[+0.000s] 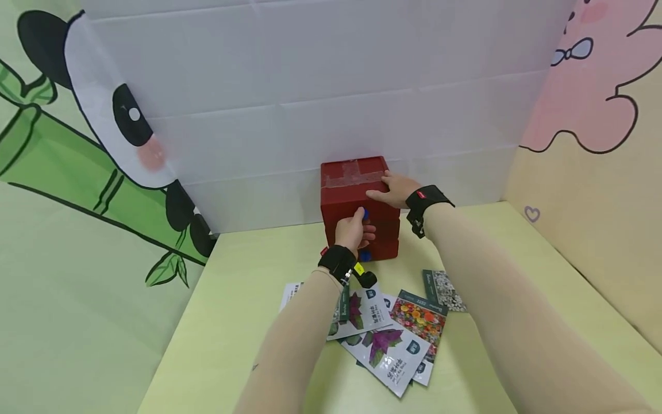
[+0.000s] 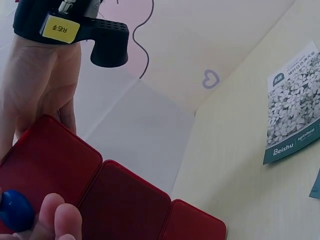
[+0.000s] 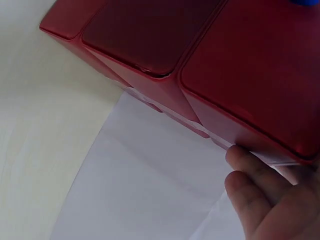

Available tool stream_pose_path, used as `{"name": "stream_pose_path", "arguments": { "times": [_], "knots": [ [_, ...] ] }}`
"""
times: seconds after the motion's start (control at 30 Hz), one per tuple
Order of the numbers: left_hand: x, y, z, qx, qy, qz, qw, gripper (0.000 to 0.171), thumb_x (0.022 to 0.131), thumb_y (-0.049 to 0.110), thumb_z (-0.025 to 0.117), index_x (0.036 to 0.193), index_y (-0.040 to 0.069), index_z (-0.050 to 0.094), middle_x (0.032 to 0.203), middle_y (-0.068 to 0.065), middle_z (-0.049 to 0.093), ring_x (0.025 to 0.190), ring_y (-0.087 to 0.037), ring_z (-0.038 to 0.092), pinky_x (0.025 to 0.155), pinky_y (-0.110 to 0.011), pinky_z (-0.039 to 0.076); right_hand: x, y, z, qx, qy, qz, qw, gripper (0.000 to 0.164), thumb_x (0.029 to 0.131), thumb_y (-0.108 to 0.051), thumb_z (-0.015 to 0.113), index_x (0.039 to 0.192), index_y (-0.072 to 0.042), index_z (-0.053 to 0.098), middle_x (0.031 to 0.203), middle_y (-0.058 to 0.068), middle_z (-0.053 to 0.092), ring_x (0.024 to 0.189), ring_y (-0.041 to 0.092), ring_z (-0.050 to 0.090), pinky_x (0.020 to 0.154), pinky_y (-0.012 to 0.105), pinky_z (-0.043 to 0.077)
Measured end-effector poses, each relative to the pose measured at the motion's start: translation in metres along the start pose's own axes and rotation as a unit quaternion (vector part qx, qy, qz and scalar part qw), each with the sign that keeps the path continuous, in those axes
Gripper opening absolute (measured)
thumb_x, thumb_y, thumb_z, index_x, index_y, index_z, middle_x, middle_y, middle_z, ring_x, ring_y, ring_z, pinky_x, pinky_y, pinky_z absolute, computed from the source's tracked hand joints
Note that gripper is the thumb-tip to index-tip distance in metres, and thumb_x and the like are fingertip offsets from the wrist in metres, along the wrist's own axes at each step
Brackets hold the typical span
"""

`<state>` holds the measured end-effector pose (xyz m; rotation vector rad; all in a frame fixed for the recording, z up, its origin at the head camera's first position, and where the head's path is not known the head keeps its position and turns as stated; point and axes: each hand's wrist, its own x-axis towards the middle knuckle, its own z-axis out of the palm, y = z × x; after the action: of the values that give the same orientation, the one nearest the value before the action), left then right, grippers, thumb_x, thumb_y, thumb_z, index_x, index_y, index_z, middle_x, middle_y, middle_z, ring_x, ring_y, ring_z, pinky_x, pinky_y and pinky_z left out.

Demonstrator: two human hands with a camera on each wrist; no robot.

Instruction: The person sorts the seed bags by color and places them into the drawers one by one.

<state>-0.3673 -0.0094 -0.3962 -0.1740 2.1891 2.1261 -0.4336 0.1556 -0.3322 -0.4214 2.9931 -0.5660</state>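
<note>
A red drawer box (image 1: 380, 233) with stacked drawers and blue knobs stands against the back wall, clear tape across its top. My left hand (image 1: 353, 231) pinches the upper blue knob (image 2: 16, 210), its thumb on top and the other fingers loosely curled below. My right hand (image 1: 395, 191) rests on the box's upper right edge, and in the right wrist view its fingers (image 3: 252, 172) lie along the side. A lower blue knob (image 1: 365, 256) shows under my left hand. All the drawers look closed.
Several seed packets lie on the pale table (image 1: 233, 322) in front of the box, among them a purple-flower packet (image 1: 385, 353), a colourful-flower packet (image 1: 420, 319) and a white-flower packet (image 1: 446, 290). A white sheet (image 1: 289, 132) hangs behind; painted walls flank both sides.
</note>
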Motion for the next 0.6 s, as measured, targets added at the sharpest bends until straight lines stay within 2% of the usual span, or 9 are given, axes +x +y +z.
{"name": "stream_pose_path", "arguments": {
  "times": [0.33,0.6],
  "knots": [
    [0.0006,-0.0023,-0.0043,0.0,-0.007,0.002,1.0,0.053,0.097,0.049,0.05,0.107,0.001,0.069,0.087,-0.007,0.07,0.074,-0.021,0.065,0.068,-0.03,0.053,0.0012,-0.0045,-0.0011,0.007,-0.003,0.003,1.0,0.085,0.094,-0.06,0.045,0.152,-0.001,0.024,0.159,0.014,0.015,0.144,0.033,0.018,0.114,0.049,0.022],
    [-0.0008,-0.0053,-0.004,0.011,-0.012,0.002,0.9999,0.054,0.097,0.051,0.049,0.108,0.002,0.069,0.088,-0.007,0.07,0.075,-0.02,0.065,0.068,-0.029,0.053,0.0019,-0.0037,-0.0044,-0.009,-0.013,0.004,1.0,0.085,0.094,-0.06,0.045,0.151,0.0,0.025,0.159,0.015,0.015,0.145,0.033,0.017,0.114,0.048,0.021]
  ]
}}
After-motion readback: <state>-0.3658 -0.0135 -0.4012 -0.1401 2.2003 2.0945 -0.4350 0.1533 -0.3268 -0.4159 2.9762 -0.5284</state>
